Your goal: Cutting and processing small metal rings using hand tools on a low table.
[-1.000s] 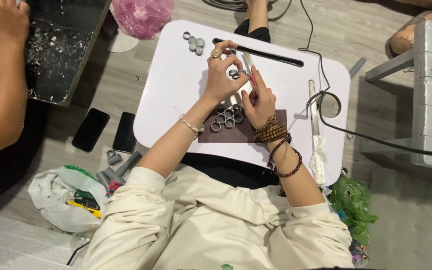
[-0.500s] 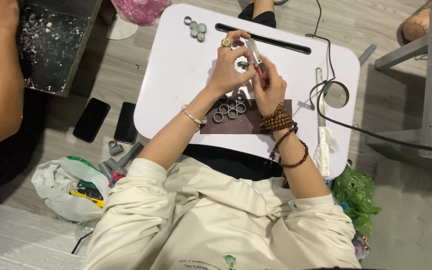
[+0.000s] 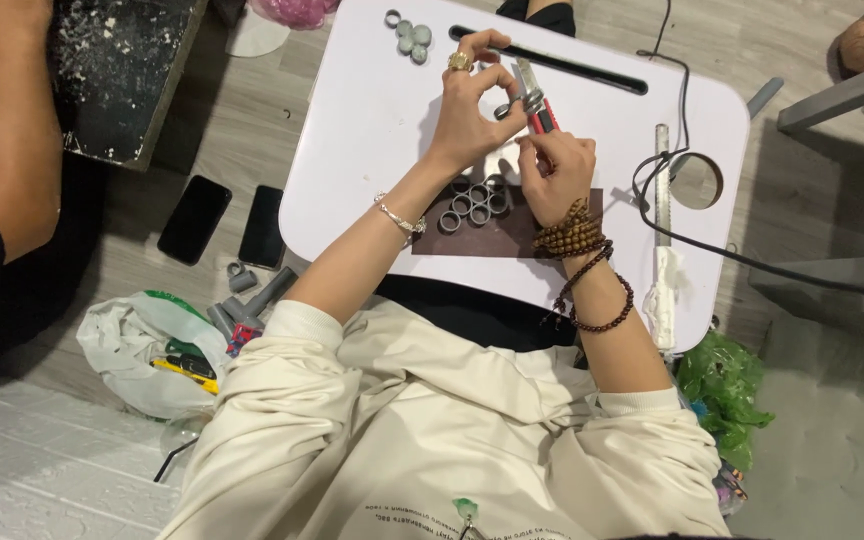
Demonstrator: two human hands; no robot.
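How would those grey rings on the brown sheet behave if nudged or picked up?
The grey rings look like short cuts of plastic pipe, so probably stiff and light. Lying flat on the brown sheet, they would likely slide rather than roll; tipped on edge, they could roll off the white tray table.

White tabletop (image 3: 372,120); dark brown mat (image 3: 512,232) under grey rings (image 3: 472,205); red-handled tool (image 3: 540,110); brown bead bracelets (image 3: 570,238); two black phones (image 3: 222,222) at nine o'clock; green bag (image 3: 722,385).

Small grey ring (image 3: 508,106) pinched upright against slim red-and-silver hand tool (image 3: 535,103), tilted above white tray table
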